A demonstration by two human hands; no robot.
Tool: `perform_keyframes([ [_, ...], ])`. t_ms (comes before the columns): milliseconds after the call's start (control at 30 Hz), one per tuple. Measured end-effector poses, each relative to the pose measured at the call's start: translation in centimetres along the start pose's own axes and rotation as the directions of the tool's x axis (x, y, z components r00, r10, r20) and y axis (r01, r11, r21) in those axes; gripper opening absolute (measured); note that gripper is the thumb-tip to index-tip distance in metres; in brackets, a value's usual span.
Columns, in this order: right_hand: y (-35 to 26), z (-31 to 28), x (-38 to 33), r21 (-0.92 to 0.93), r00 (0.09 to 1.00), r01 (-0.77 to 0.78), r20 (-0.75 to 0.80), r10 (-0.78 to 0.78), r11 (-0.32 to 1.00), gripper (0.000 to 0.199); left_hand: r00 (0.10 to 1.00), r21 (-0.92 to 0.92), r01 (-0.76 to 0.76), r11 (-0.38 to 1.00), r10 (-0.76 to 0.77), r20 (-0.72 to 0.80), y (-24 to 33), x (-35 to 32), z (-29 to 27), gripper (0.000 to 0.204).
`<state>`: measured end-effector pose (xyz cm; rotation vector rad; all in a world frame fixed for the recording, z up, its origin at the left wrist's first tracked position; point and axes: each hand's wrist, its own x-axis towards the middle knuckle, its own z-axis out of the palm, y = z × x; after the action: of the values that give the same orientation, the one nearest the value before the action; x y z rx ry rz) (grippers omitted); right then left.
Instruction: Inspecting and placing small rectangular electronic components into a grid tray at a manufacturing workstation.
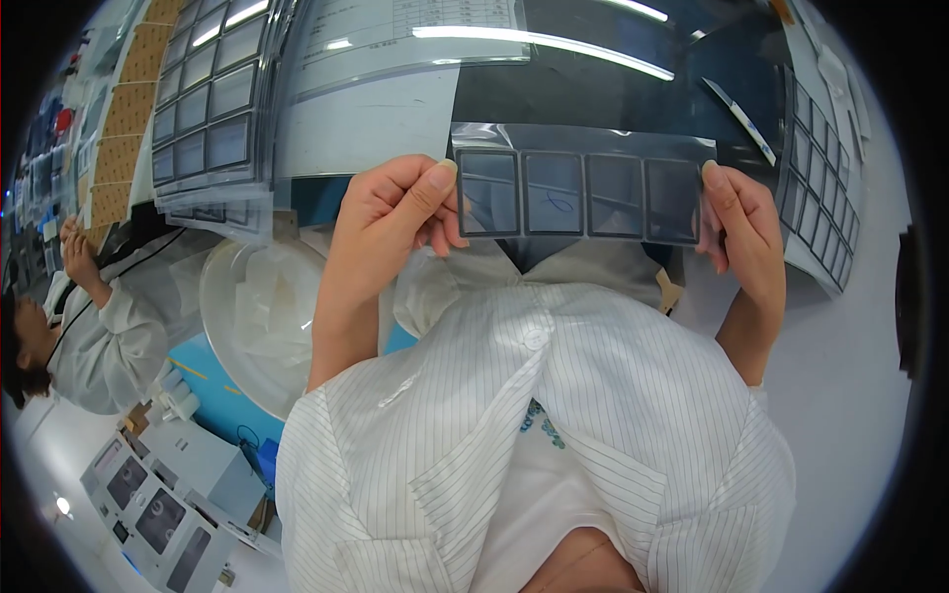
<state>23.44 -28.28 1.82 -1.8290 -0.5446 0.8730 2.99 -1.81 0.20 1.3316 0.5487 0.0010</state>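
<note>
Between my two hands I hold up a clear plastic sheet bearing a row of several dark-framed rectangular panels (615, 194). My left hand (390, 212) pinches its left end, thumb on top and fingers curled beneath. At the opposite end my right hand (743, 219) grips the edge the same way. A blue squiggle shows on or through the second panel from the left. The strip is held near my body, at the near edge of a dark table surface (593, 94).
Stacked sheets of framed panels (213, 99) lie at the left, and more panel sheets (819, 178) at the right. A knife-like slim tool (741, 121) rests on the dark surface. A printed paper (395, 35) lies beyond. A white tub (262, 316) and another person (99, 326) are at left.
</note>
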Motion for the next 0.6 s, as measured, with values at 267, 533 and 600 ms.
perform_keyframes([
  [267, 0.0, 0.0, 0.1, 0.018, 1.000, 0.020, 0.002, -0.020, 1.000, 0.046, 1.000, 0.015, 0.014, 1.000, -0.014, -0.018, -0.1, 0.0, 0.0, 0.032],
  [533, 0.2, -0.5, 0.2, -0.003, 0.999, 0.014, 0.029, -0.014, 1.000, 0.047, 1.000, -0.012, 0.026, 1.000, -0.026, -0.003, -0.3, -0.1, 0.7, 0.033],
  [600, 0.0, -0.5, 0.2, 0.009, 0.999, -0.001, 0.038, 0.000, 1.000, 0.047, 0.998, 0.032, 0.055, 0.998, -0.054, -0.030, -0.1, -0.1, 1.0, 0.033],
])
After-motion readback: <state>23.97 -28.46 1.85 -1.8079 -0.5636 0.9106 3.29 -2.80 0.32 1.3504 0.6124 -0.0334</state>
